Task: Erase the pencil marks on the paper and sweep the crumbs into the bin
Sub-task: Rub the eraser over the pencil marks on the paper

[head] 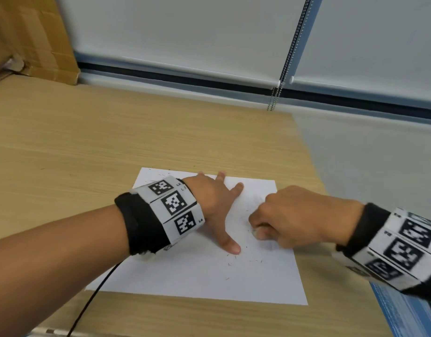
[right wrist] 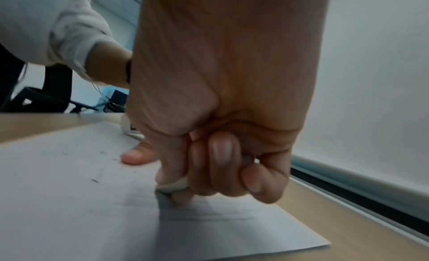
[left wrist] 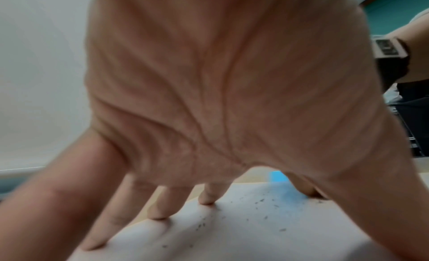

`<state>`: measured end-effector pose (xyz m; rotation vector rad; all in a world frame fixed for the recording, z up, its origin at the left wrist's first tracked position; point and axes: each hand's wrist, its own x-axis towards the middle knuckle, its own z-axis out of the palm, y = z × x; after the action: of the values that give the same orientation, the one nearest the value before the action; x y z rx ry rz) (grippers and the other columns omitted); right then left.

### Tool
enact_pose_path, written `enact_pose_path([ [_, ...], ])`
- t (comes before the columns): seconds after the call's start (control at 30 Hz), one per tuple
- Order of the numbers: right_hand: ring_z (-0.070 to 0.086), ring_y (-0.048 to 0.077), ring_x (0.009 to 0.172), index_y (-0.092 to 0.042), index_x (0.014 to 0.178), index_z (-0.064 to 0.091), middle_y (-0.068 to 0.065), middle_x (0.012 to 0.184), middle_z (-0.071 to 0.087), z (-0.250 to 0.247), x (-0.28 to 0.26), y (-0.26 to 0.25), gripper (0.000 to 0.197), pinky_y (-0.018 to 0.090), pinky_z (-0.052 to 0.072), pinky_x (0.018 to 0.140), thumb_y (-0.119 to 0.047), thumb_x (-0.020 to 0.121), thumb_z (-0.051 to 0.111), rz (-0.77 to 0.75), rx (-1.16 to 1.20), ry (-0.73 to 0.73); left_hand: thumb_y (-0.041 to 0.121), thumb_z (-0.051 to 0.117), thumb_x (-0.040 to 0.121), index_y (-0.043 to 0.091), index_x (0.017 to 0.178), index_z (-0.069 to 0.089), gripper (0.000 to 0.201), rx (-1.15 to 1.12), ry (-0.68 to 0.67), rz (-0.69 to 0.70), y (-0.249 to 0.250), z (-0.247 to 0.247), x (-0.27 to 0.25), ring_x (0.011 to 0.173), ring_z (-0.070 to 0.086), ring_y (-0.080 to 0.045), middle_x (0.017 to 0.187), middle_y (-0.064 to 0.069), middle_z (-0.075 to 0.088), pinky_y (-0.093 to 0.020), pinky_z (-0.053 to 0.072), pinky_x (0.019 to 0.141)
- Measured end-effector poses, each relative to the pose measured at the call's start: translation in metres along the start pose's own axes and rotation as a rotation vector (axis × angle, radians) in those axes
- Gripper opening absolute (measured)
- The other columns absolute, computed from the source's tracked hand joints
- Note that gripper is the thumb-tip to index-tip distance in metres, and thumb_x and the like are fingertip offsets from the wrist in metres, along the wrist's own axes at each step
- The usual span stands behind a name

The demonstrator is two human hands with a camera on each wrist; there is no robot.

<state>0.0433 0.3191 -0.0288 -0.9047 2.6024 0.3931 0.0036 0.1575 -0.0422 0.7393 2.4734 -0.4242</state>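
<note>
Two hands work on a white sheet of paper (head: 197,271) lying on the light wooden table (head: 112,142). Left hand (head: 209,203) presses it flat, fingers spread straight; right hand (head: 297,217) has its grip clamped on a small white eraser (right wrist: 174,186) touching the paper. Dark crumbs (head: 233,261) dot the sheet.

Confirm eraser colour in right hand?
White, off-white eraser, best seen in the right wrist view.

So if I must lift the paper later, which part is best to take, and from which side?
Probably the near right corner of the paper, approached from the table's right edge. That corner lies flat and uncovered; the left hand presses the far left part with spread fingers, and the right hand rubs the eraser mid-sheet.
</note>
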Motion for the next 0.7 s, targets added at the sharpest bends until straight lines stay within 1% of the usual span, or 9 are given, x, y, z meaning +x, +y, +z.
enact_pose_path([
  [0.07, 0.044, 0.016, 0.06, -0.022, 0.08, 0.053, -0.008, 0.06, 0.043, -0.008, 0.008, 0.007, 0.021, 0.031, 0.035, 0.059, -0.034, 0.095, 0.044, 0.057, -0.011, 0.019, 0.086, 0.06, 0.058, 0.034, 0.147, -0.028, 0.135, -0.007, 0.004, 0.001, -0.001, 0.001, 0.0, 0.144, 0.006, -0.049, 0.158, -0.009, -0.026, -0.054, 0.031, 0.111],
  [0.17, 0.048, 0.019, 0.068, -0.025, 0.077, 0.049, -0.01, 0.063, 0.045, -0.016, 0.033, 0.028, 0.02, 0.028, 0.029, 0.053, -0.032, 0.095, 0.045, 0.162, -0.005, 0.102, 0.088, 0.06, 0.055, 0.04, 0.144, -0.03, 0.135, -0.016, -0.012, -0.007, -0.002, 0.001, 0.001, 0.144, 0.003, -0.05, 0.157, -0.006, -0.028, -0.058, 0.032, 0.11],
  [0.23, 0.049, 0.019, 0.067, -0.024, 0.077, 0.049, -0.01, 0.064, 0.046, -0.017, 0.042, 0.036, 0.021, 0.027, 0.027, 0.052, -0.032, 0.096, 0.044, 0.194, 0.005, 0.144, 0.087, 0.06, 0.055, 0.041, 0.144, -0.031, 0.135, -0.016, -0.015, -0.012, -0.001, 0.0, 0.001, 0.144, 0.003, -0.05, 0.157, -0.006, -0.029, -0.057, 0.031, 0.11],
  [0.3, 0.044, 0.015, 0.061, -0.025, 0.076, 0.047, -0.01, 0.062, 0.043, -0.013, 0.033, 0.03, 0.02, 0.028, 0.027, 0.052, -0.031, 0.095, 0.044, 0.179, 0.005, 0.147, 0.087, 0.061, 0.056, 0.04, 0.144, -0.031, 0.135, -0.013, -0.017, -0.013, 0.0, -0.001, 0.001, 0.144, 0.004, -0.049, 0.157, -0.007, -0.029, -0.056, 0.03, 0.111],
  [0.37, 0.041, 0.011, 0.056, -0.025, 0.076, 0.048, -0.009, 0.06, 0.043, -0.005, 0.018, 0.018, 0.02, 0.027, 0.026, 0.051, -0.031, 0.094, 0.045, 0.101, -0.007, 0.107, 0.087, 0.06, 0.057, 0.039, 0.144, -0.031, 0.135, -0.003, -0.015, -0.013, 0.001, -0.002, 0.0, 0.144, 0.006, -0.049, 0.157, -0.008, -0.029, -0.055, 0.031, 0.111],
  [0.47, 0.044, 0.015, 0.06, -0.026, 0.075, 0.049, -0.009, 0.06, 0.043, -0.004, 0.011, 0.013, 0.021, 0.028, 0.027, 0.052, -0.033, 0.094, 0.046, 0.066, -0.026, 0.065, 0.087, 0.059, 0.058, 0.037, 0.145, -0.029, 0.134, 0.026, -0.002, -0.014, 0.001, -0.001, -0.001, 0.144, 0.012, -0.048, 0.157, -0.009, -0.027, -0.054, 0.033, 0.11],
  [0.6, 0.048, 0.019, 0.069, -0.027, 0.073, 0.044, -0.011, 0.063, 0.044, -0.012, 0.032, 0.031, 0.025, 0.028, 0.027, 0.053, -0.033, 0.097, 0.044, 0.199, 0.028, 0.149, 0.088, 0.057, 0.058, 0.037, 0.144, -0.031, 0.133, 0.04, -0.004, -0.019, 0.002, -0.003, 0.001, 0.139, 0.031, -0.042, 0.158, -0.009, -0.025, -0.049, 0.039, 0.106],
  [0.67, 0.046, 0.018, 0.063, -0.026, 0.067, 0.04, -0.01, 0.062, 0.043, -0.009, 0.03, 0.031, 0.03, 0.029, 0.029, 0.052, -0.032, 0.096, 0.044, 0.196, 0.009, 0.149, 0.088, 0.057, 0.058, 0.037, 0.144, -0.031, 0.133, 0.032, -0.008, -0.016, 0.003, -0.003, 0.0, 0.138, 0.035, -0.04, 0.158, -0.009, -0.024, -0.048, 0.04, 0.105],
  [0.7, 0.044, 0.015, 0.059, -0.025, 0.067, 0.041, -0.009, 0.062, 0.044, -0.006, 0.025, 0.027, 0.029, 0.03, 0.031, 0.053, -0.031, 0.096, 0.045, 0.167, -0.003, 0.117, 0.088, 0.057, 0.058, 0.038, 0.144, -0.031, 0.133, 0.03, -0.01, -0.014, 0.003, -0.003, -0.001, 0.138, 0.034, -0.04, 0.158, -0.009, -0.024, -0.047, 0.04, 0.105],
])
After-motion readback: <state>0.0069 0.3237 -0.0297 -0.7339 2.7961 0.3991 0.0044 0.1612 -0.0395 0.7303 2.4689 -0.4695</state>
